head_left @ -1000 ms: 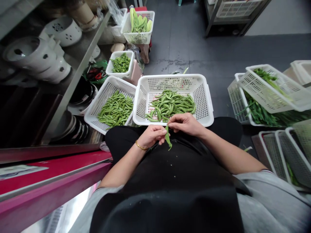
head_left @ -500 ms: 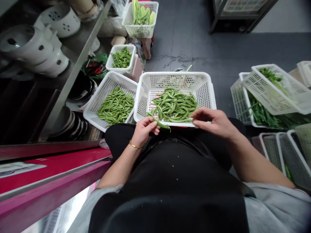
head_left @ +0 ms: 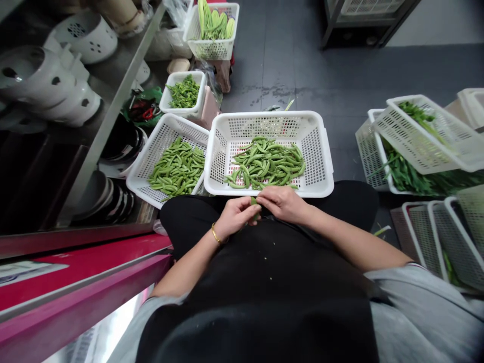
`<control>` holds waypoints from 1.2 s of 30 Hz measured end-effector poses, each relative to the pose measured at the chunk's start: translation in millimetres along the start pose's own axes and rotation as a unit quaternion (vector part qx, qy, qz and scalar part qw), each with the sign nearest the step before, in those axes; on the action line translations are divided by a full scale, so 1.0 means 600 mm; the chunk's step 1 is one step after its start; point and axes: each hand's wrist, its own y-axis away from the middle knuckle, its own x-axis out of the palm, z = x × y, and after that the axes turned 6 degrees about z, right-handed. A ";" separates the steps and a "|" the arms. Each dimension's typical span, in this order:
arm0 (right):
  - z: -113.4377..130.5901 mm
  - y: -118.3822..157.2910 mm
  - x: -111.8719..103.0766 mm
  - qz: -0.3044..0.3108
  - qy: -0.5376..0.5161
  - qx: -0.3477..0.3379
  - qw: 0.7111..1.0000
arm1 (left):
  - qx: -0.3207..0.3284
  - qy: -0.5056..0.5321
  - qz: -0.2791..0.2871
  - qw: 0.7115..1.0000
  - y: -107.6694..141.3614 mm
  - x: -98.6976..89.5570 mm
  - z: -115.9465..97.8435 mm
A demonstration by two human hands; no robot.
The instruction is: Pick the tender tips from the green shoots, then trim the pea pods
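Close in front of my lap, my left hand [head_left: 238,214] pinches a green pea pod [head_left: 254,201] between thumb and fingers; a good part of the pod is covered. A gold bracelet [head_left: 215,233] circles the left wrist. My right hand [head_left: 286,202] meets the left one, its thumb and fingertips closed on the pod's end. Just beyond both hands, a white perforated basket [head_left: 324,174] bears a loose heap of pea pods [head_left: 266,161]. To its left, a second white basket [head_left: 136,182] holds another pile of pods [head_left: 177,166].
A small white tub [head_left: 165,107] of green peppers and a basket [head_left: 212,50] of long green vegetables stand farther left. Stacked baskets of leafy greens [head_left: 412,171] are at right. A metal shelf with white pots [head_left: 49,83] lines the left side, above a red edge [head_left: 94,264].
My right hand has moved left and toward me, from the basket's near rim to the pod in my left hand. The pod is now gripped by both hands and more hidden.
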 end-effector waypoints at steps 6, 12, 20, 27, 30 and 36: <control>-0.029 0.070 -0.044 0.056 -0.030 0.089 0.994 | 0.043 0.128 -0.209 0.969 -0.004 -0.076 -0.004; -0.059 0.067 -0.079 0.289 -0.038 0.153 0.944 | 0.030 0.218 -0.151 0.964 -0.012 -0.104 -0.002; -0.178 -0.102 0.037 0.264 0.291 0.110 0.913 | -0.020 0.306 -0.039 0.951 -0.023 -0.078 -0.011; -0.170 -0.081 -0.013 0.081 0.152 0.080 0.982 | -0.085 0.290 -0.020 0.953 -0.038 -0.079 0.017; -0.099 -0.038 -0.026 -0.039 0.048 0.036 0.997 | -0.099 0.307 0.006 0.946 -0.062 -0.048 0.026; -0.023 0.012 0.005 0.025 -0.099 -0.041 0.994 | -0.030 0.293 -0.009 0.955 -0.062 -0.033 0.009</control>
